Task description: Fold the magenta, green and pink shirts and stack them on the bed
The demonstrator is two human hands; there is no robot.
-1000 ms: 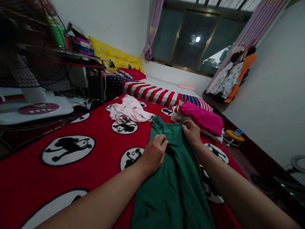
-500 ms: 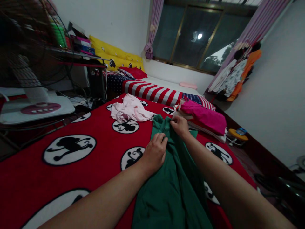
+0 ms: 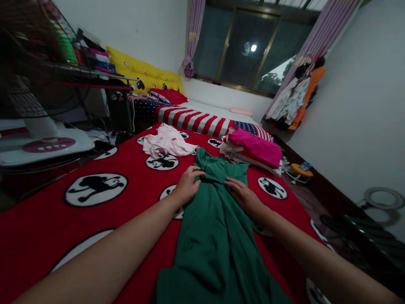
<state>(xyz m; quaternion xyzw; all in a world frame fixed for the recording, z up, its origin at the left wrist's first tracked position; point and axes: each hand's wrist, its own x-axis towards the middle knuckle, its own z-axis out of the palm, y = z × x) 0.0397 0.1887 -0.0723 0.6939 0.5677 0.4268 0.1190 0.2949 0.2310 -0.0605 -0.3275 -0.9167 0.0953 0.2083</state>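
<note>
A long green garment (image 3: 209, 228), wrinkled along its length, lies stretched away from me on the red blanket with monkey prints. Its folded upper end spreads wider beyond my hands. My left hand (image 3: 189, 183) rests at the garment's left edge, fingers extended over the cloth and thumb apart. On the opposite side, my right hand (image 3: 245, 197) lies with its fingers stretched out on the fabric. Neither hand visibly grips the cloth. Just past the garment's far left corner is a crumpled pale pink garment (image 3: 169, 141).
Folded clothes with a magenta piece (image 3: 257, 147) on top are stacked at the far right of the red blanket (image 3: 152, 228). A fan base (image 3: 47, 145) stands at left. Behind is a bed with a striped cover (image 3: 196, 120). A small yellow-topped stool (image 3: 301, 170) stands right.
My hands have moved apart, left hand leftward and right hand off the garment's top edge toward me. The gathered green upper end now lies spread wider and flatter. The view has shifted slightly.
</note>
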